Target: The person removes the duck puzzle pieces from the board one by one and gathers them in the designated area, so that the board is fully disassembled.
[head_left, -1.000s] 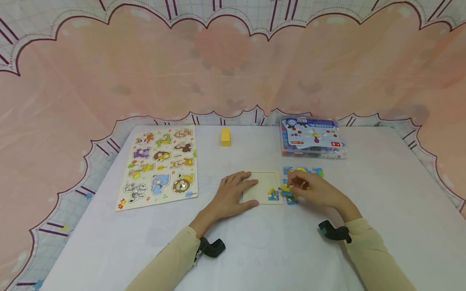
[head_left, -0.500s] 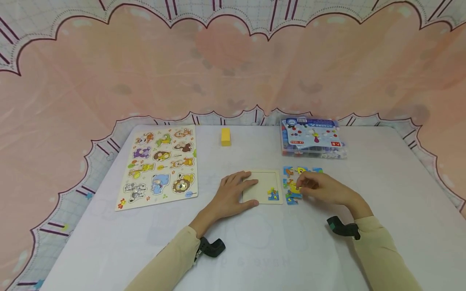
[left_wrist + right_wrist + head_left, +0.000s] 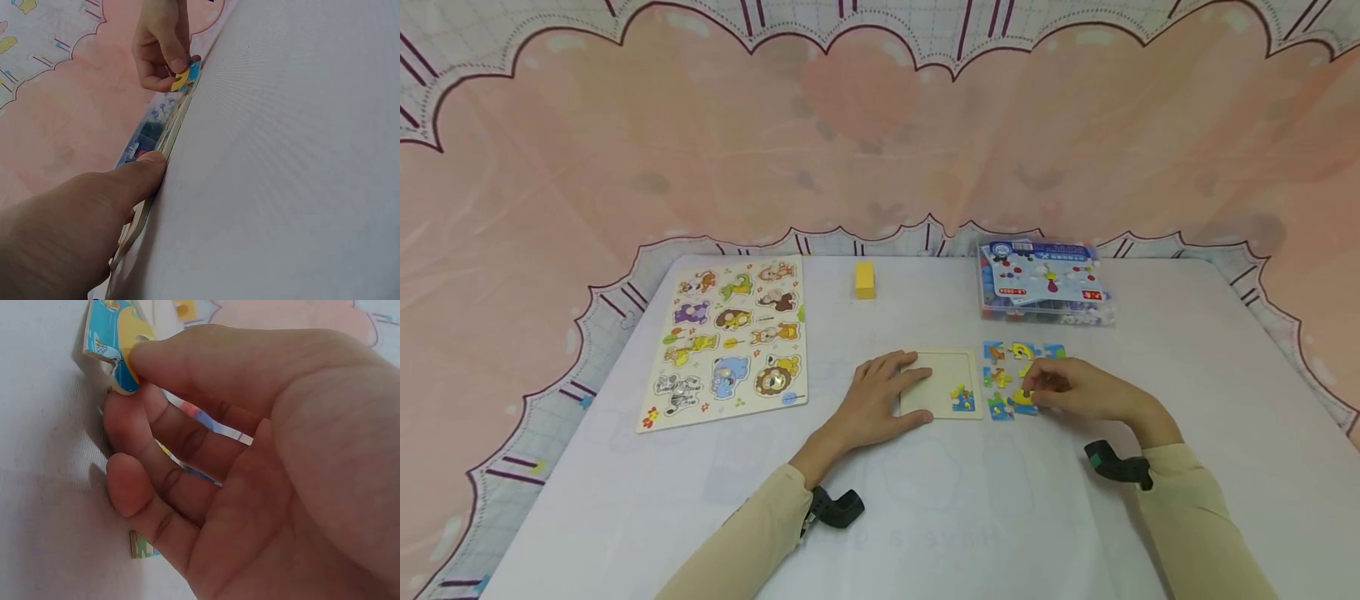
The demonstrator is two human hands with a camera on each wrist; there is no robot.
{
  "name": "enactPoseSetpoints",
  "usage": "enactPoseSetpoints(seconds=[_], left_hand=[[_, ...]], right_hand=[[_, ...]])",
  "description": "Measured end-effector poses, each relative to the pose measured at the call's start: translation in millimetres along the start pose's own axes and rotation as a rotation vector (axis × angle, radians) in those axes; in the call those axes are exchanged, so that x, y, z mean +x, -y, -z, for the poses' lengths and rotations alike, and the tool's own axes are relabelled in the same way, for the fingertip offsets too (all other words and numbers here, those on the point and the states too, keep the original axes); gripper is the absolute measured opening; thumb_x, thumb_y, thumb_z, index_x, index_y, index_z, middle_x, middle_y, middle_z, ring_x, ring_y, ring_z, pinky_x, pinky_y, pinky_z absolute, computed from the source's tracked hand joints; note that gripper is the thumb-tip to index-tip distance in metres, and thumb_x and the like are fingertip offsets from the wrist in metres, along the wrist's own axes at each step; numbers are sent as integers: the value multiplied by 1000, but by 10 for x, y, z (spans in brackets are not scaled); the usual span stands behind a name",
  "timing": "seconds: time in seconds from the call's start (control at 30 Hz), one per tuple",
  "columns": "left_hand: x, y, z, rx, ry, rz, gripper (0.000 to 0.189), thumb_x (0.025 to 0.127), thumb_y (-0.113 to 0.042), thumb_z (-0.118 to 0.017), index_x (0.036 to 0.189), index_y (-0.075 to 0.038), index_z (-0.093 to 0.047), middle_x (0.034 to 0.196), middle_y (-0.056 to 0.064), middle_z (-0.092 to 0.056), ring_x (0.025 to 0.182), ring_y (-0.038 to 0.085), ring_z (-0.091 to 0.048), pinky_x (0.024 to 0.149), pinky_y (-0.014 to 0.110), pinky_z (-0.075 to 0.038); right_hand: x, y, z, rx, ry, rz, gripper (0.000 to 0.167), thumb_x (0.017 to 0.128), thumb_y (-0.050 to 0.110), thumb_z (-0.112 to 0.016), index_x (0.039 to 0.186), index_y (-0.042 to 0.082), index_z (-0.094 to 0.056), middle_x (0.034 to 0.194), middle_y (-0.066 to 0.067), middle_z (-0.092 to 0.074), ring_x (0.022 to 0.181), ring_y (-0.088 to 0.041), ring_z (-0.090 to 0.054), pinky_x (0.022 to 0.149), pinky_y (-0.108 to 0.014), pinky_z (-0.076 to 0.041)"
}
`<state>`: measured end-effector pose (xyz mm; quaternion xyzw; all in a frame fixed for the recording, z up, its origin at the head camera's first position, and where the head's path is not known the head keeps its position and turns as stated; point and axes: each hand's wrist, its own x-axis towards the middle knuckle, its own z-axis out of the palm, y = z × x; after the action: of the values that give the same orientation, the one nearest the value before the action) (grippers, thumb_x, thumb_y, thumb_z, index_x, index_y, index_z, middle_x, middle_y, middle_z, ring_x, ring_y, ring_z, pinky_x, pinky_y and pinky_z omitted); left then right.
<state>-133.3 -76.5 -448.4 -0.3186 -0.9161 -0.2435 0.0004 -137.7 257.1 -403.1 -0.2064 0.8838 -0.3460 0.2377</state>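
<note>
My left hand (image 3: 877,402) rests on the left side of a shallow wooden puzzle tray (image 3: 946,371), fingers spread over it and thumb at its near edge. One puzzle piece lies in the tray's lower right corner, a blue and yellow corner piece (image 3: 963,399). To the right, my right hand (image 3: 1086,389) pinches another blue and yellow puzzle piece (image 3: 112,337) between thumb and fingers; the left wrist view shows this piece held tilted. Several loose puzzle pieces (image 3: 997,377) lie beside the tray, some partly hidden by the right hand.
An animal peg puzzle board (image 3: 745,350) lies at the left of the white table (image 3: 925,517). A yellow block (image 3: 865,281) stands at the back. Behind the loose pieces sits a clear plastic box (image 3: 1045,283) with a printed label.
My right hand has moved right, away from the tray's edge, with the puzzle piece over the loose ones. The left hand has stayed on the tray.
</note>
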Motion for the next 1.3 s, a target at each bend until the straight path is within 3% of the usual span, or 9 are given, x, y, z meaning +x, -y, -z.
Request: enactPoseSetpoints(seconds=[0.43, 0.77, 1.3], left_hand=[[2, -16, 22, -2, 8, 19, 61, 85, -52, -63, 137, -23, -51, 149, 4, -37, 139, 24, -30, 109, 51, -24], [6, -9, 14, 8, -5, 6, 61, 85, -51, -63, 137, -23, -51, 148, 4, -38, 139, 24, -31, 109, 51, -25], [10, -3, 11, 10, 2, 6, 61, 85, -52, -63, 137, -23, -50, 149, 4, -37, 139, 24, -30, 109, 51, -25]], right_hand=[[-6, -14, 4, -4, 5, -3, 9, 92, 16, -60, 100, 12, -61, 92, -2, -58, 85, -17, -48, 70, -21, -44], [-27, 19, 13, -12, 9, -5, 9, 91, 14, -60, 99, 11, -61, 93, -2, -60, 87, -18, -49, 73, -21, -46], [-33, 39, 9, -18, -2, -17, 8, 89, 11, -62, 97, 9, -61, 88, -3, -56, 82, -17, -47, 67, -20, -43]])
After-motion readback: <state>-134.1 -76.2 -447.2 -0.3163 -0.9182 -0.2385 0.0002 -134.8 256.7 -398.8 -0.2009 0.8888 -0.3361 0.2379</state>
